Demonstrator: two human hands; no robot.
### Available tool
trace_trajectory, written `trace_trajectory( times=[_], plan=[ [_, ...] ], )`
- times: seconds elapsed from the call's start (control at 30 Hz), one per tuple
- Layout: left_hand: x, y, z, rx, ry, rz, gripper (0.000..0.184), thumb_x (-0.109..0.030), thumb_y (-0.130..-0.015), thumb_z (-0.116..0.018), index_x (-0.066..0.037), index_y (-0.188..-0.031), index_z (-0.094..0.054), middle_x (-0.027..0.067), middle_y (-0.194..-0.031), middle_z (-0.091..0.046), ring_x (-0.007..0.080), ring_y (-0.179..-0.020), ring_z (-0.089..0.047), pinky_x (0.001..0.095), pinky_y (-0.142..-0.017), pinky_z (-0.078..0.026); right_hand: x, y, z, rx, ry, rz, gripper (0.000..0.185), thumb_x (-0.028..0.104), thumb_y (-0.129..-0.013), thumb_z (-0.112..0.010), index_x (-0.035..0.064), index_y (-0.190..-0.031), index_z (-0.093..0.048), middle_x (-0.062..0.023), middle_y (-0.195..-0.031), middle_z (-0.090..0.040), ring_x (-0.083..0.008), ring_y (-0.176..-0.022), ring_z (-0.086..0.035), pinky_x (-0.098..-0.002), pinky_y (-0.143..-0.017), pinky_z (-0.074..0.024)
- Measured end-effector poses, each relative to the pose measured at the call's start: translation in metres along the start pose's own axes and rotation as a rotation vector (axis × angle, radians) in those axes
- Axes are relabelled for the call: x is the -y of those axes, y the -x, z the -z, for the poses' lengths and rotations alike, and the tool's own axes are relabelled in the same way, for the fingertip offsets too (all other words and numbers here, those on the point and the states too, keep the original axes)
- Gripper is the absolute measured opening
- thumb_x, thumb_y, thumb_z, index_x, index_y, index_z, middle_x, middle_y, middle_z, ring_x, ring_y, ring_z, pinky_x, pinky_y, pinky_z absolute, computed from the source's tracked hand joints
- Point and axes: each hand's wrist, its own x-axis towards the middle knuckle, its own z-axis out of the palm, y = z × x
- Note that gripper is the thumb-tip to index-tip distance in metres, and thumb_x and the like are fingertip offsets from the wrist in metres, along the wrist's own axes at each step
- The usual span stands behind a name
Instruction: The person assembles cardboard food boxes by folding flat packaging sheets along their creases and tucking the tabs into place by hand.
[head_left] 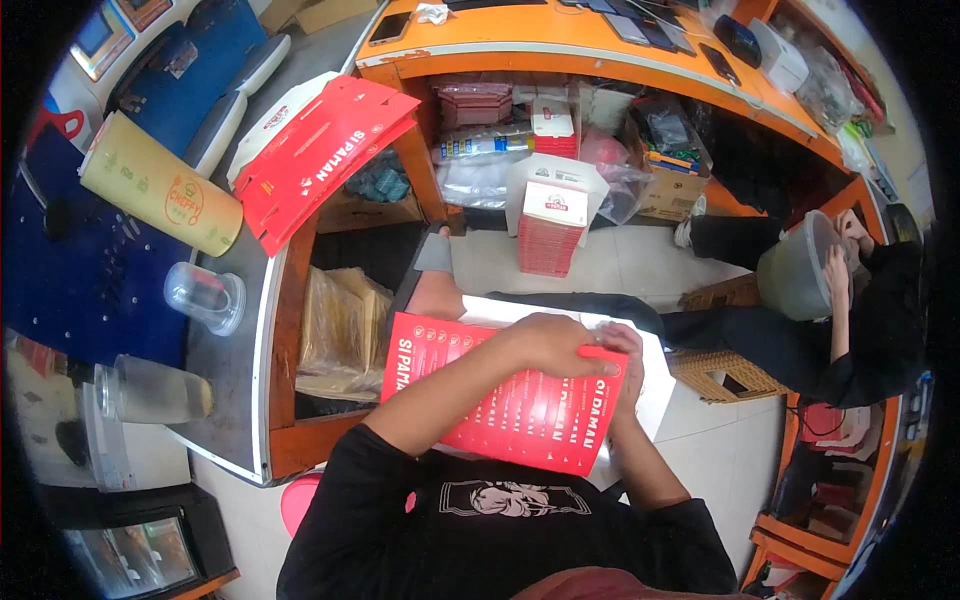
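Observation:
A stack of flat red printed cartons (490, 425) lies across my lap, overlapping so that several "SI PAMAN" prints show. White carton undersides (655, 390) stick out behind it. My left hand (555, 345) reaches across the stack, its fingers closed at the raised red edge of the right-hand carton. Close beside it, my right hand (626, 365) grips that same edge from the right, fingers curled round it. Some fingertips are hidden behind the carton. On the floor ahead stands a tall pile of folded red and white cartons (548, 240).
More flat red cartons (325, 150) lie on the left counter, near a large printed cup (165, 185) and clear plastic cups (205, 297). An orange desk (500, 35) holds phones. At right, another person holds a plastic tub (795, 270) near a wicker basket (730, 375).

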Motion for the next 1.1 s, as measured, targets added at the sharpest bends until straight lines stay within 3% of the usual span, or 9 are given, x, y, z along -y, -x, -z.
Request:
trace_trajectory(
  times=[0.17, 0.2, 0.4, 0.57, 0.7, 0.73, 0.87, 0.97, 1.1],
  plan=[
    [-0.005, 0.006, -0.004, -0.04, -0.007, -0.059, 0.066, -0.071, -0.088, -0.058, -0.009, -0.107, -0.075, 0.0233, -0.095, -0.072, 0.0416, -0.091, -0.069, 0.0487, -0.083, -0.053, -0.015, 0.022, 0.004, 0.063, -0.228, -0.135, 0.053, 0.045, -0.105, -0.05, -0.0027, -0.127, -0.059, -0.0261, -0.144, -0.052, -0.0294, -0.126, -0.057, -0.0441, -0.11, -0.0423],
    [-0.006, 0.007, -0.004, -0.056, -0.012, -0.061, 0.066, -0.07, -0.088, -0.058, -0.009, -0.107, -0.074, 0.0235, -0.095, -0.072, 0.0416, -0.091, -0.069, 0.0488, -0.083, -0.053, 0.02, 0.015, -0.006, 0.021, -0.227, -0.234, 0.05, 0.035, -0.098, -0.065, -0.0032, -0.128, -0.055, -0.0254, -0.14, -0.055, -0.0302, -0.127, -0.058, -0.0433, -0.107, -0.0477],
    [-0.008, 0.008, -0.006, -0.082, -0.009, -0.086, 0.066, -0.068, -0.089, -0.058, -0.007, -0.108, -0.073, 0.0236, -0.095, -0.072, 0.0424, -0.091, -0.069, 0.0492, -0.084, -0.053, -0.013, 0.025, -0.001, 0.162, -0.191, -0.147, 0.06, 0.05, -0.106, -0.042, -0.0027, -0.133, -0.054, -0.0255, -0.141, -0.054, -0.0332, -0.132, -0.053, -0.047, -0.116, -0.0363],
    [-0.014, 0.015, 0.004, -0.035, 0.009, -0.046, 0.064, -0.065, -0.09, -0.059, -0.006, -0.112, -0.071, 0.0239, -0.1, -0.071, 0.0422, -0.093, -0.069, 0.048, -0.085, -0.053, 0.01, 0.005, -0.004, 0.181, -0.196, -0.023, 0.055, 0.043, -0.105, -0.049, -0.0019, -0.137, -0.049, -0.022, -0.138, -0.054, -0.0311, -0.129, -0.054, -0.0449, -0.114, -0.0373],
    [0.028, 0.012, -0.006, -0.307, 0.158, -0.114, 0.064, -0.06, -0.089, -0.066, -0.003, -0.118, -0.068, 0.0231, -0.105, -0.071, 0.0371, -0.098, -0.07, 0.0449, -0.087, -0.053, 0.028, -0.008, 0.004, 0.219, -0.072, -0.036, 0.052, 0.037, -0.102, -0.057, -0.0005, -0.137, -0.047, -0.0181, -0.142, -0.049, -0.0265, -0.127, -0.055, -0.0412, -0.11, -0.0425],
    [0.042, 0.019, -0.003, -0.365, 0.16, -0.097, 0.064, -0.059, -0.089, -0.067, -0.002, -0.119, -0.068, 0.0226, -0.106, -0.071, 0.0356, -0.1, -0.07, 0.0437, -0.087, -0.054, 0.014, -0.008, 0.01, 0.279, -0.067, -0.107, 0.043, 0.008, -0.091, -0.059, -0.0032, -0.132, -0.051, -0.0191, -0.131, -0.056, -0.0311, -0.127, -0.054, -0.044, -0.11, -0.0401],
    [0.099, 0.061, 0.021, -0.501, 0.136, 0.206, 0.077, -0.068, -0.083, -0.068, -0.002, -0.123, -0.068, 0.0225, -0.122, -0.068, 0.0358, -0.116, -0.065, 0.04, -0.101, -0.05, 0.027, -0.016, 0.02, 0.091, 0.37, 0.143, 0.028, 0.004, -0.093, -0.062, -0.0009, -0.12, -0.06, -0.0144, -0.111, -0.064, -0.0264, -0.107, -0.063, -0.0386, -0.096, -0.0494],
    [0.121, 0.103, 0.054, -0.329, 0.284, 0.589, 0.082, -0.073, -0.082, -0.065, -0.002, -0.124, -0.068, 0.0231, -0.126, -0.067, 0.0353, -0.122, -0.062, 0.0374, -0.105, -0.046, 0.039, 0.001, 0.043, 0.061, 0.081, -0.556, 0.035, 0.029, -0.102, -0.052, 0.0003, -0.121, -0.06, -0.0102, -0.1, -0.067, -0.0232, -0.096, -0.066, -0.0366, -0.091, -0.052],
    [0.195, 0.118, 0.017, -0.258, 0.259, 0.658, 0.082, -0.071, -0.087, -0.061, 0.0, -0.127, -0.067, 0.0214, -0.124, -0.068, 0.0297, -0.115, -0.066, 0.0352, -0.1, -0.049, 0.07, -0.002, 0.008, 0.101, -0.471, -1.185, 0.066, 0.059, -0.104, -0.037, 0.0001, -0.122, -0.061, -0.013, -0.109, -0.071, -0.0236, -0.099, -0.068, -0.0396, -0.093, -0.0532]
  ],
)
